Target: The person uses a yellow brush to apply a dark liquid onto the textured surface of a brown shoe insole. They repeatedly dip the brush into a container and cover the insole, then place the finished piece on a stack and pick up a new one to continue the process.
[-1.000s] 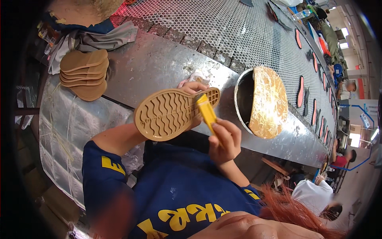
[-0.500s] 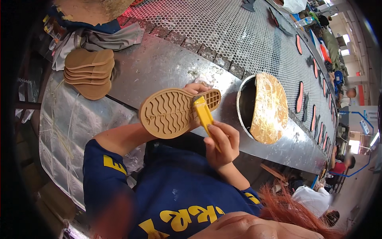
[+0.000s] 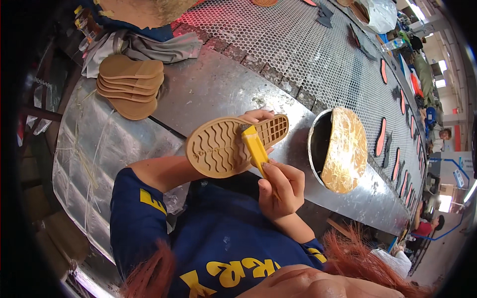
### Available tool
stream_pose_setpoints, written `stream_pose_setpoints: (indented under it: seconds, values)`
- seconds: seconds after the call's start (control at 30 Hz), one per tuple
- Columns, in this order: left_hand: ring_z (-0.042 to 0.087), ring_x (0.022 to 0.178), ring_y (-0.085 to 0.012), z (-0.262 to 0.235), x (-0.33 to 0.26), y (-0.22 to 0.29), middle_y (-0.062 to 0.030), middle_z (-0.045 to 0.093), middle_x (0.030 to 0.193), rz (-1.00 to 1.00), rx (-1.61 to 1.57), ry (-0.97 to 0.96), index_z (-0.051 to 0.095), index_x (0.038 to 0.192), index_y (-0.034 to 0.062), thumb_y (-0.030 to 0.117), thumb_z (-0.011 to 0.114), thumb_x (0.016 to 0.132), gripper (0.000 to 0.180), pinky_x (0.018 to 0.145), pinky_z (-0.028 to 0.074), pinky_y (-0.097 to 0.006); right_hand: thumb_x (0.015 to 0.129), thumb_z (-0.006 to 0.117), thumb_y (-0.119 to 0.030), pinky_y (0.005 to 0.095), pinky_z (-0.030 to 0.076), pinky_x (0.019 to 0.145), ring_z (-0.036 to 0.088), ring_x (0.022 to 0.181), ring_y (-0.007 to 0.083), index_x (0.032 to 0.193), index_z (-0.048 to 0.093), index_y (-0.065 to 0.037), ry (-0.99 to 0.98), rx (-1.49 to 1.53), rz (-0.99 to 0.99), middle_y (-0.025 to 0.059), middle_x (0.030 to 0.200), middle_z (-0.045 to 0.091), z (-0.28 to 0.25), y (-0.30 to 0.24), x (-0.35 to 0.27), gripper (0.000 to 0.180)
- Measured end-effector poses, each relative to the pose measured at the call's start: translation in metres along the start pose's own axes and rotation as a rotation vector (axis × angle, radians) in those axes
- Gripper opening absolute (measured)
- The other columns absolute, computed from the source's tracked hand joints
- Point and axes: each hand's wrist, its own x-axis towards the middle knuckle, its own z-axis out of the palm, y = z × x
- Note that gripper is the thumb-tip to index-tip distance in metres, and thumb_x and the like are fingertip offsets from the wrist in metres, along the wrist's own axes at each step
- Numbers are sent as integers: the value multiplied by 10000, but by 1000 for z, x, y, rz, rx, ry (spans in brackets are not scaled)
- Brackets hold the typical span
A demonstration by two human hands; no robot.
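Note:
A tan shoe sole [image 3: 216,151] is in my left hand [image 3: 258,115], which is closed round it from behind, so most of its fingers are hidden. Wavy grooves cover the wide end of the tread, and a grid pattern fills the narrow end. In my right hand [image 3: 283,189] is a brush [image 3: 256,149] with a flat yellow handle and short dark bristles, pinched between thumb and fingers. Its bristle end lies over the middle of the sole; whether it touches cannot be made out.
A stack of several tan soles [image 3: 130,84] lies on the left. To the right stands a round metal pot [image 3: 314,161], partly covered by a tan, shiny lid-like piece [image 3: 345,151]. Beyond the metal ledge [image 3: 198,94], a mesh conveyor [image 3: 308,54] carries red and dark shoe pieces.
The brush's bristle end has shifted across the sole, away from the gridded end toward the wavy part. Both hands keep their hold. The whole view has shifted slightly.

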Motion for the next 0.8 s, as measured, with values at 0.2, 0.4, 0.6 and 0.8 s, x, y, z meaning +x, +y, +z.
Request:
stream_pose_setpoints:
  seconds: [0.2, 0.4, 0.6, 0.8]
  values:
    - [408, 1310, -302, -5, 1, -10, -149, 405, 1319, 47, -90, -71, 359, 1267, 149, -66, 710, 750, 661, 1037, 434, -392, 879, 680, -272, 275, 517, 705, 623, 855, 236, 1023, 644, 31, -44, 31, -110, 156, 955, 636, 3, -15, 9, 337]
    - [494, 1161, -244, 0, -1, -7, -104, 493, 1232, -2, 29, -53, 397, 1244, 115, 12, 668, 781, 546, 995, 382, -391, 874, 687, -249, 261, 515, 714, 617, 890, 229, 1038, 638, 30, -97, 14, -199, 130, 973, 640, 2, -21, 16, 327]
    - [451, 1229, -269, -6, 4, 13, -143, 444, 1278, -64, 209, -221, 340, 1285, 170, -49, 642, 789, 621, 1027, 359, -393, 783, 775, -202, 274, 546, 630, 639, 827, 244, 1023, 669, 41, -109, 53, -247, 168, 965, 618, 1, -30, 22, 358]
    - [475, 1199, -236, -3, 0, 8, -141, 449, 1271, -149, 124, -243, 339, 1274, 142, -31, 641, 797, 590, 985, 378, -351, 774, 782, -217, 281, 555, 628, 643, 806, 253, 1030, 672, 24, -121, 76, -266, 180, 998, 595, 2, -31, 26, 369]
